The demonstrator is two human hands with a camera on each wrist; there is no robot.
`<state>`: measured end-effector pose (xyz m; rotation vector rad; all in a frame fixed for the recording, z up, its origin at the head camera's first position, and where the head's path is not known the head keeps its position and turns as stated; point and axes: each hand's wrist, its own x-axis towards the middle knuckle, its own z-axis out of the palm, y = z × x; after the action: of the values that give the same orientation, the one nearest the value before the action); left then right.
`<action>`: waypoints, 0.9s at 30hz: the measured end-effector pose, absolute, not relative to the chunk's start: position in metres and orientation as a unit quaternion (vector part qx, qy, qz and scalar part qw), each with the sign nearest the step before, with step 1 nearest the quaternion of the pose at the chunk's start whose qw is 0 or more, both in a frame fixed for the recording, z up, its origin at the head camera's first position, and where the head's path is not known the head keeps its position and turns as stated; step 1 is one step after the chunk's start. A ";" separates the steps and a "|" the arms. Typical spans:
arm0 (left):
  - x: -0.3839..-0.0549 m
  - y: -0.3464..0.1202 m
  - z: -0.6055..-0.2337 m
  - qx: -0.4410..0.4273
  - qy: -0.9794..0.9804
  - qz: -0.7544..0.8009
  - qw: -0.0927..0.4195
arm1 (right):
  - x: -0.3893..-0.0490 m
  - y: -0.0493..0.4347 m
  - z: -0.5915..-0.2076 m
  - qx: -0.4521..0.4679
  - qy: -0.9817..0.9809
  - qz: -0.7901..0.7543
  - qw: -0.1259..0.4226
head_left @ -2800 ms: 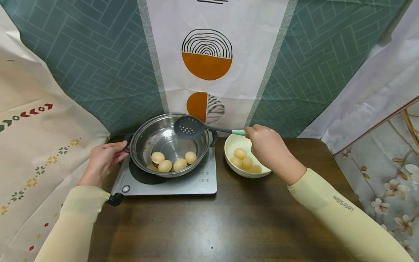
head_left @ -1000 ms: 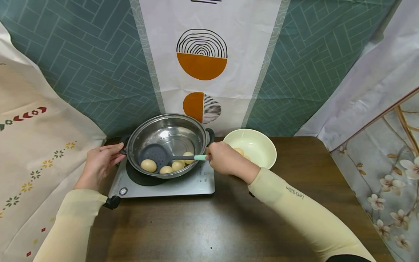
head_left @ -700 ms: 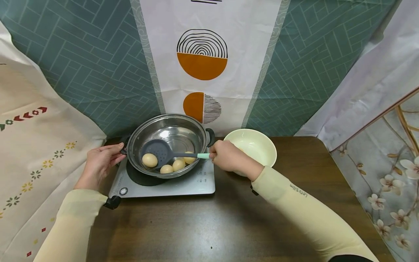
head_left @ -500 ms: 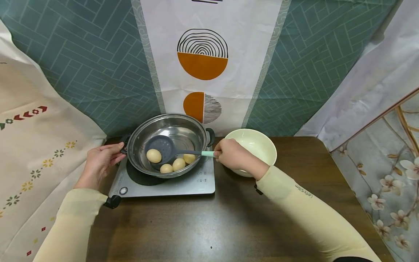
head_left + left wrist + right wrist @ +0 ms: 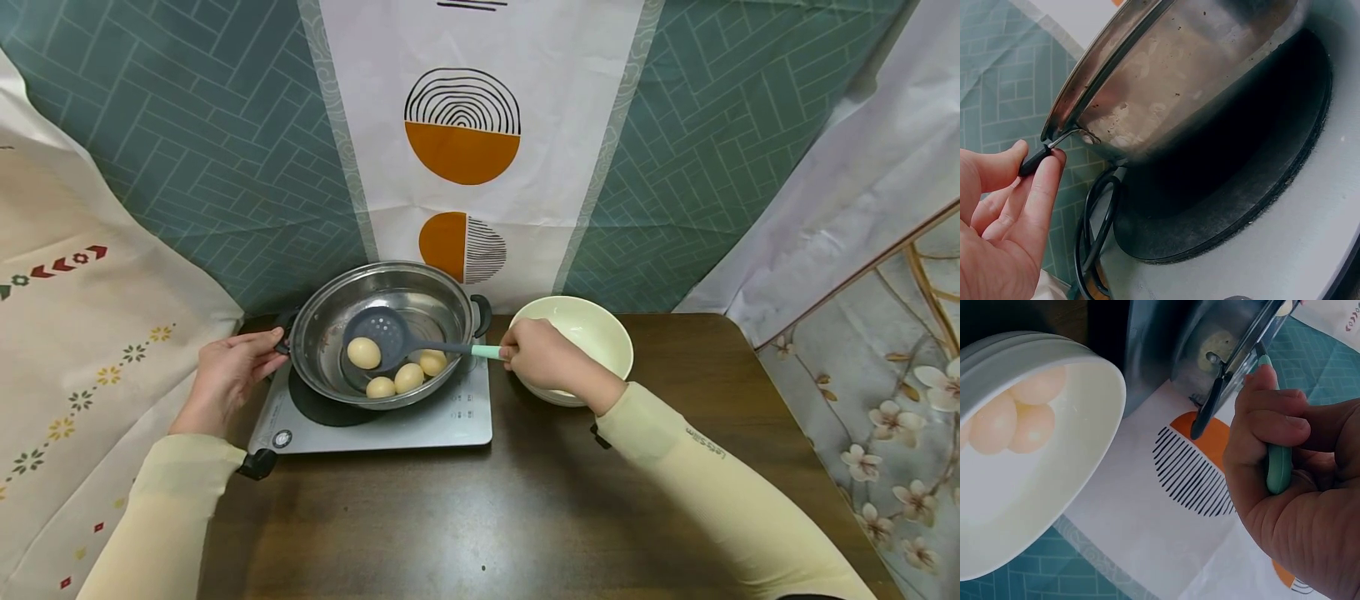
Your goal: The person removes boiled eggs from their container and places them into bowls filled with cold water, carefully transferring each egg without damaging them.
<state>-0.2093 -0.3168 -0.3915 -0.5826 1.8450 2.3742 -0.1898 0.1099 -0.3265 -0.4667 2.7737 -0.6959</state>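
Note:
My left hand [image 5: 232, 375] pinches the black side handle [image 5: 1035, 161] of a steel pot [image 5: 322, 367] between thumb and fingers. My right hand [image 5: 543, 354] grips the mint-green handle [image 5: 1279, 465] of a dark grey perforated skimmer [image 5: 382, 325]. One pale peeled egg [image 5: 363, 353] lies on the skimmer's head, inside the pot's outline. Three more eggs [image 5: 408, 377] sit along the pot's near side. A cream bowl [image 5: 600, 333] stands right of the pot, partly behind my right hand. Several peeled eggs [image 5: 994, 422] show in it from the right wrist.
Beneath the pot is a silver induction cooktop [image 5: 412, 429] with a black round plate [image 5: 1235, 206]. A black cable [image 5: 1082, 250] loops behind it. The brown wooden table [image 5: 480, 508] extends in front. A patterned cloth [image 5: 465, 192] hangs right behind the pot and bowl.
The skimmer went from above the pot's back down among the eggs, then came rightward with one egg on it. My right hand moved right toward the bowl; my left hand kept the pot's handle.

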 end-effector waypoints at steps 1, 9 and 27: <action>-0.209 -0.317 -0.392 -0.189 0.601 0.776 0.040 | -0.190 0.111 -0.326 -0.159 0.950 -0.240 0.119; -0.208 -0.317 -0.391 -0.188 0.598 0.778 0.042 | -0.187 0.126 -0.323 -0.153 0.950 -0.254 0.102; -0.209 -0.315 -0.390 -0.192 0.601 0.775 0.037 | -0.179 0.197 -0.308 -0.104 0.953 -0.272 0.084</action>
<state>-0.2086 -0.3146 -0.3899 -0.5896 1.8437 2.3797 -0.1792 0.1969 -0.3079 -0.3117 2.8437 -0.8128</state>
